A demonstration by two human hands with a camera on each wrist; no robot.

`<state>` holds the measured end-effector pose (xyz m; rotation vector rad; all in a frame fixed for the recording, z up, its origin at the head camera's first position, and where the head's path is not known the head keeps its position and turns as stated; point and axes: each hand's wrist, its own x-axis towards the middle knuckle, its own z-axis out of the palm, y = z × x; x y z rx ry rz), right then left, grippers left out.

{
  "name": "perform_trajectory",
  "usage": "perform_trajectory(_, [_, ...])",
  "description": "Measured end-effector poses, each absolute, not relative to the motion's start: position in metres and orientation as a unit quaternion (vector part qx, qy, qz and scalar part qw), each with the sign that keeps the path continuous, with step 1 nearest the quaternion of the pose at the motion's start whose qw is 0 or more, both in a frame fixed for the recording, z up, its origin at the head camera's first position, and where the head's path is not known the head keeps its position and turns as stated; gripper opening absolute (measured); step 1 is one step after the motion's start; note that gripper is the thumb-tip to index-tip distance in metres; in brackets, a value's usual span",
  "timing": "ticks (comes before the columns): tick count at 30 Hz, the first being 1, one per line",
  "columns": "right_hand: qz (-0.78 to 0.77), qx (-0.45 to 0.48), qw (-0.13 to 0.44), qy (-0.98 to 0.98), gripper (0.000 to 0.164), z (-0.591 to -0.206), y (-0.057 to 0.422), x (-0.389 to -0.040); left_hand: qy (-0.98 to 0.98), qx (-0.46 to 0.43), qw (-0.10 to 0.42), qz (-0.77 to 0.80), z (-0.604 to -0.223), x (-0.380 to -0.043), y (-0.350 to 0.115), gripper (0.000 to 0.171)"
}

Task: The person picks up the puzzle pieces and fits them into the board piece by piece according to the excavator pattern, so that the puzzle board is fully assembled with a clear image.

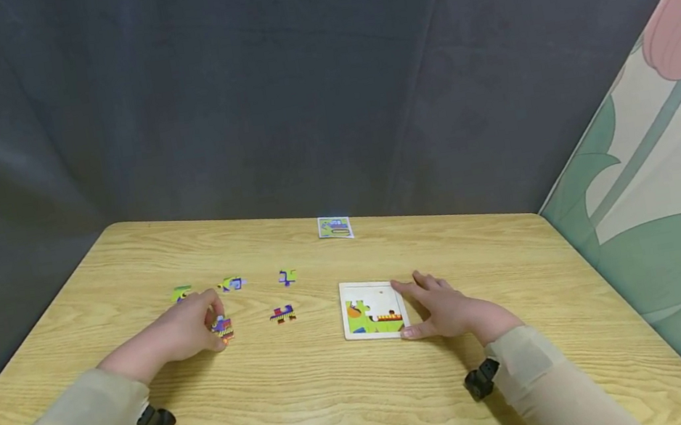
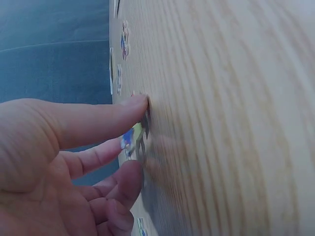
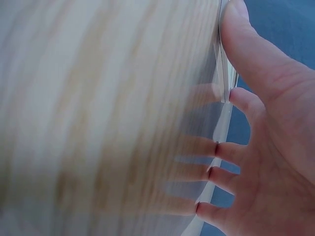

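Note:
On the table's left side, my left hand (image 1: 194, 326) pinches a purple, red and yellow-striped puzzle piece (image 1: 222, 327) between thumb and fingers. In the left wrist view the thumb (image 2: 106, 120) covers part of this piece (image 2: 132, 137), which is close to the tabletop. My right hand (image 1: 443, 307) rests at the right edge of a square puzzle tray (image 1: 345, 314), its fingers spread. Its thumb touches the near right corner, while the other fingertips (image 3: 224, 150) rest on the table. Joined green pieces (image 1: 366, 322) with orange and red parts fill the lower and left areas of the tray.
Loose puzzle pieces lie between the left hand and the tray: a striped one (image 1: 282, 314), a blue-green one (image 1: 287, 278) and a yellow-blue one (image 1: 232, 284). A green piece (image 1: 181, 293) lies behind the left hand. A picture card (image 1: 335, 228) lies near the far edge.

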<state>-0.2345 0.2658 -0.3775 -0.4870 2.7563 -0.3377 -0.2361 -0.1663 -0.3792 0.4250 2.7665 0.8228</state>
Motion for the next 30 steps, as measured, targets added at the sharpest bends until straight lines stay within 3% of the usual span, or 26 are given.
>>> perform_trajectory(10, [-0.116,-0.172,0.16,0.965,0.094,-0.379,0.266,-0.235,0.937,0.139,0.098,0.305,-0.378,-0.238,-0.162,0.017])
perform_trajectory(19, [-0.118,-0.169,0.16,0.965,0.094,-0.379,0.266,-0.235,0.928,0.162,0.07,0.327,-0.375,-0.241,-0.145,0.011])
perform_trajectory(30, [-0.12,-0.168,0.16,0.965,0.094,-0.38,0.267,-0.235,0.9,0.185,0.076,0.388,-0.372,-0.251,-0.091,0.011])
